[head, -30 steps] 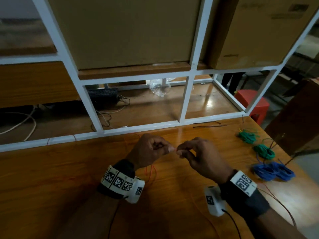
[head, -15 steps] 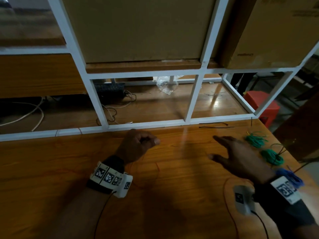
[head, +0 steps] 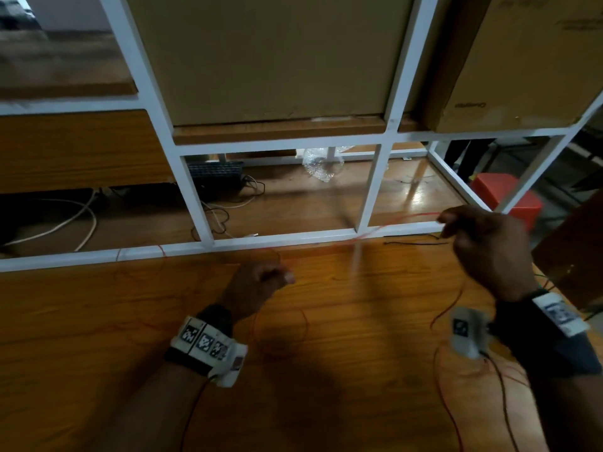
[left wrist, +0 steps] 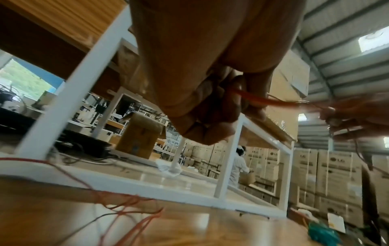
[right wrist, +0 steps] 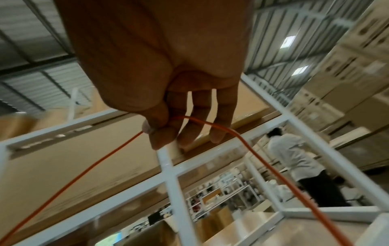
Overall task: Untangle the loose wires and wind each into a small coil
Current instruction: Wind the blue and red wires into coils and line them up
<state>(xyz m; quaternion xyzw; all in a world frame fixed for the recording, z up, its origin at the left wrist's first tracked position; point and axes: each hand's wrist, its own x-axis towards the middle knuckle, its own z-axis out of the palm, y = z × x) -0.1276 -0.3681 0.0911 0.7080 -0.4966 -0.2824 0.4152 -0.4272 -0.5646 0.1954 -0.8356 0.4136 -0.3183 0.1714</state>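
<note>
Red wire (right wrist: pixel 263 159) pinched, both hands; green coil (left wrist: pixel 322 233), seemingly, left-wrist only.

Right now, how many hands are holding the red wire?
2. The left hand, low over the table, grips the red wire in its curled fingers. The right hand, raised further right, pinches it between thumb and fingertip. No other hand is near it.

Warehouse or factory floor. Corrugated metal roof (left wrist: pixel 336 50) with skylights overhead, tall stacks of cardboard cartons (left wrist: pixel 328 179), white metal-frame racking (head: pixel 375 187) over wooden workbench (head: pixel 98 321), worker in white shirt (right wrist: pixel 294 159) handling boxes.
</note>
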